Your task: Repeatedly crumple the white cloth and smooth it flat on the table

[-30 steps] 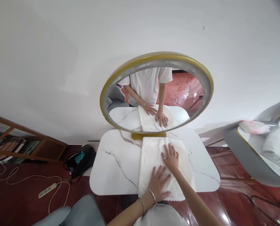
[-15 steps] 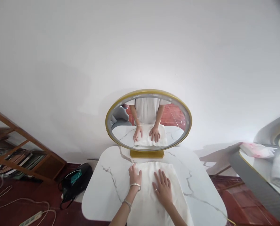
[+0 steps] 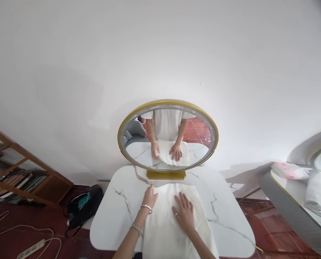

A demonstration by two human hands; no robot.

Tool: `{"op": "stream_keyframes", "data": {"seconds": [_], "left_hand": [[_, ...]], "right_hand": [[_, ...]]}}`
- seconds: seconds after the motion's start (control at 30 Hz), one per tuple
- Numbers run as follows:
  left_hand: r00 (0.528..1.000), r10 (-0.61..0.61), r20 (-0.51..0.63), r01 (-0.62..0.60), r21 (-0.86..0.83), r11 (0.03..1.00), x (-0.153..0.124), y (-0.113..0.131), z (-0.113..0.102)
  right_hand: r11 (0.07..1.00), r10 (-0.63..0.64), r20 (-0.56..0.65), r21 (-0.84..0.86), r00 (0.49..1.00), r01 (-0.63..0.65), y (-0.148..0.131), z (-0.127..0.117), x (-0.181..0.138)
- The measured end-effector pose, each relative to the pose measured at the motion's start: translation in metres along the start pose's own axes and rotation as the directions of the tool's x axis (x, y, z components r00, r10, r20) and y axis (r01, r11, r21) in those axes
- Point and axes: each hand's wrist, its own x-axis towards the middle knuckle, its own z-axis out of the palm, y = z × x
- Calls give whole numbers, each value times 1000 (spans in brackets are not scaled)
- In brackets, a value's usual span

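Observation:
A white cloth with a scalloped far edge lies over the marble-patterned table, its near part running out of the bottom of the view. My left hand grips the far left corner of the cloth, fingers closed; the mirror's reflection shows that corner raised off the table. Flat on the cloth's right half rests my right hand, fingers spread. Bracelets circle my left wrist, and a ring sits on a right finger.
Behind the cloth stands an oval gold-rimmed mirror on a gold base. A second table with a pink-and-white packet is at right. At left are a black bag, a wooden shelf and a power strip.
My left hand, earlier resting on the cloth near its left edge, has closed on the far left corner and lifted it. My right hand stays flat on the cloth. The view has shifted slightly.

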Motion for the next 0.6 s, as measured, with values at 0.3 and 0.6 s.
{"op": "stream_keyframes", "data": {"seconds": [0.3,0.6], "left_hand": [[896,432,104,-442,127,888,-26,-2,-16],[894,394,214,-445,320,836,-27,-6,-21]], "right_hand": [[946,-200,-27,257,979,200,8,-65,65],[836,-547,309,259,778,484,-35,-65,110]]}}
